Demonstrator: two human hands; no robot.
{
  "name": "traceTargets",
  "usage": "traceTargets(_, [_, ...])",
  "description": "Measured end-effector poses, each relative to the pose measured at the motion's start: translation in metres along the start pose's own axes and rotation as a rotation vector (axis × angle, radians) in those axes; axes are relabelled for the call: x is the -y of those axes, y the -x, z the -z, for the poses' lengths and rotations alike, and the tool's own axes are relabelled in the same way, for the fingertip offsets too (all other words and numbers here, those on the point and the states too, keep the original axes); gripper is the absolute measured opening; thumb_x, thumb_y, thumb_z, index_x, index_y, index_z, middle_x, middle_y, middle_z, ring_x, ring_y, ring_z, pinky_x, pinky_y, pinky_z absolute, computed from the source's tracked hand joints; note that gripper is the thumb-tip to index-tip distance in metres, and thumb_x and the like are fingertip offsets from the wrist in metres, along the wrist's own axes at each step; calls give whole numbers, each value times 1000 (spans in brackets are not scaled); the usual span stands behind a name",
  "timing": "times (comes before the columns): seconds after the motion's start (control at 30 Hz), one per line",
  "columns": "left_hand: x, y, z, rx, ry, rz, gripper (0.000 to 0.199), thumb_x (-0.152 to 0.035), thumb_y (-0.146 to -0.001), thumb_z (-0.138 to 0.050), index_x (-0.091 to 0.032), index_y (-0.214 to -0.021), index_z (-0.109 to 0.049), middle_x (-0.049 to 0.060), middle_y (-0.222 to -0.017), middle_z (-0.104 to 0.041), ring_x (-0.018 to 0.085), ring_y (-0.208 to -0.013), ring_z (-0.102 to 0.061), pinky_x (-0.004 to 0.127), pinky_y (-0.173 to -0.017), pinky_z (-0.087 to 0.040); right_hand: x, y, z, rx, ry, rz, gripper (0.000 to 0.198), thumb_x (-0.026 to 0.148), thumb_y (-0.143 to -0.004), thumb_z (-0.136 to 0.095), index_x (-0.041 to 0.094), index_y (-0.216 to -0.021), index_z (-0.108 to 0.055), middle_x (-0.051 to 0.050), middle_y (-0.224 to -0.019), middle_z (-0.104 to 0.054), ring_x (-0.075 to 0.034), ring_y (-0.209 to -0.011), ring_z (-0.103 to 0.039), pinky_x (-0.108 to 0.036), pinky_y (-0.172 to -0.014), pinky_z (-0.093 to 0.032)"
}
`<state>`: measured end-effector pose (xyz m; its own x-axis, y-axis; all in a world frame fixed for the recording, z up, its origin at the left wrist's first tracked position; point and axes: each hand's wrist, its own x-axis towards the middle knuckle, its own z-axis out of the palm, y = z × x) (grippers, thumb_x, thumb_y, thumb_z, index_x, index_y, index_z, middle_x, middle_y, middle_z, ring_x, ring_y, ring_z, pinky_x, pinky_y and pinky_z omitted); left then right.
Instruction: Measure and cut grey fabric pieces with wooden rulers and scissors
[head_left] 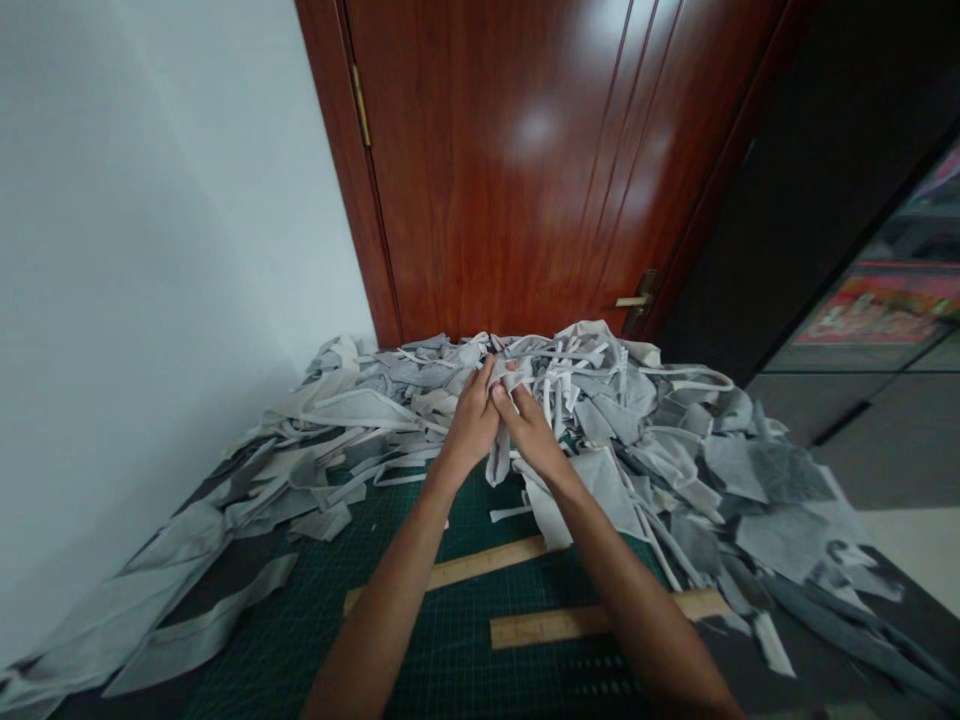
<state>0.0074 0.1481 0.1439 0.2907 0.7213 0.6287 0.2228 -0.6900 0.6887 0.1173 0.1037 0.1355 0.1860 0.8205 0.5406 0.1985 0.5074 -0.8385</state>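
Observation:
Both hands meet in the middle of the head view, over the near edge of a big heap of grey and white fabric scraps (615, 400). Between them is a light grey fabric strip (499, 462), its lower end hanging down below the fingers. My left hand (474, 415) is closed on the strip from the left side. My right hand (529, 425) grips it from the right, thumb toward the left hand. Parts of the strip are hidden behind the fingers, and it blends with the scraps behind.
A green cutting mat (315, 610) covers the table. Two wooden rulers lie on it, one farther back (480, 562) and one nearer (547, 627), partly under my forearms. Scraps spread along both sides. Behind stand a wooden door (510, 200), a white wall (165, 250) and a dark cabinet (780, 200).

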Motion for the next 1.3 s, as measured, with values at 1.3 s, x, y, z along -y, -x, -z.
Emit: traceTargets(1.3, [131,9,65,-35,-805,498,45,-24,-92,-57,-10,-135,-59,21,-134,-63,37,-136,-52,48,-113,-42,-70,-35,182,-485,753,-8,55,51,-89,-55,16,-131,-59,-20,-129,-56,-25,-87,-65,-52,-94,-55])
